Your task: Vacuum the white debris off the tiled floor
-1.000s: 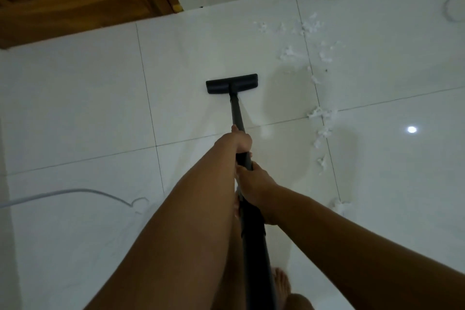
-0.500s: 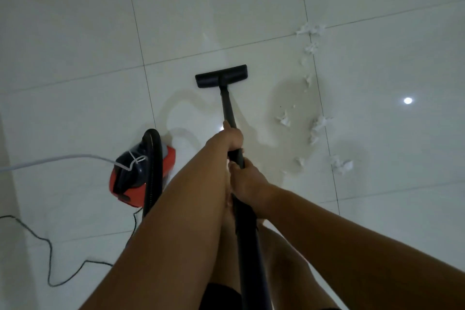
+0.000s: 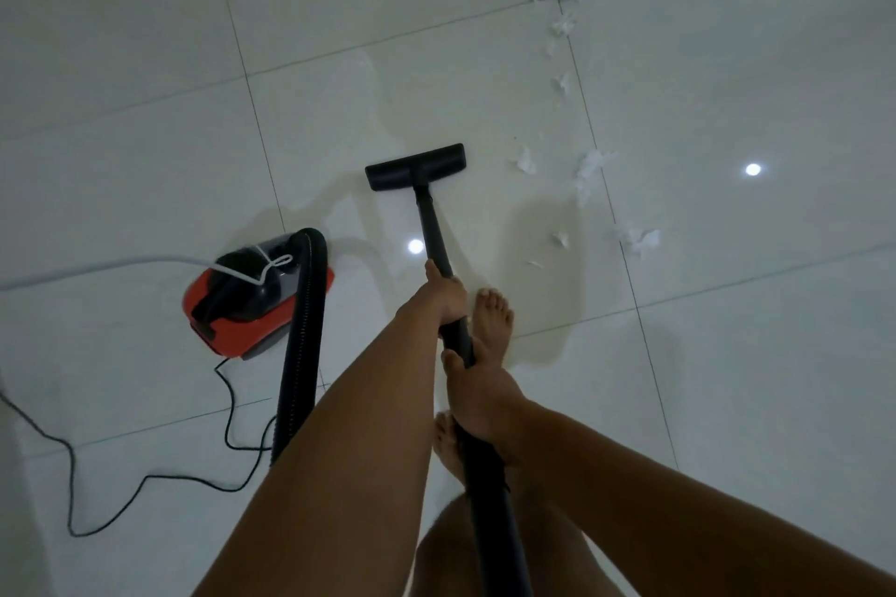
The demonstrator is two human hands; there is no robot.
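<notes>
A black vacuum wand point(image 3: 433, 228) slants from my hands down to its flat floor head point(image 3: 416, 167), which lies on the white tiled floor point(image 3: 145, 63). My left hand point(image 3: 445, 293) grips the wand higher up its length, toward the head. My right hand point(image 3: 477, 395) grips it just below. White debris point(image 3: 589, 167) lies in scattered scraps to the right of the head, strung along a grout line from the top right down to a clump point(image 3: 640, 240). The head sits left of the nearest scrap point(image 3: 526, 160), apart from it.
A red and black vacuum body point(image 3: 247, 301) stands at the left, its ribbed black hose point(image 3: 303, 344) arching up and back toward me. A black power cord point(image 3: 145, 480) loops over the floor at lower left; a white cord point(image 3: 97, 267) runs left. My bare feet point(image 3: 494, 320) stand beside the wand.
The view has tilted down and back: the wooden door left the frame and the vacuum body, cords and my feet came into view. The floor head has drawn back toward me. Both hands keep their grip.
</notes>
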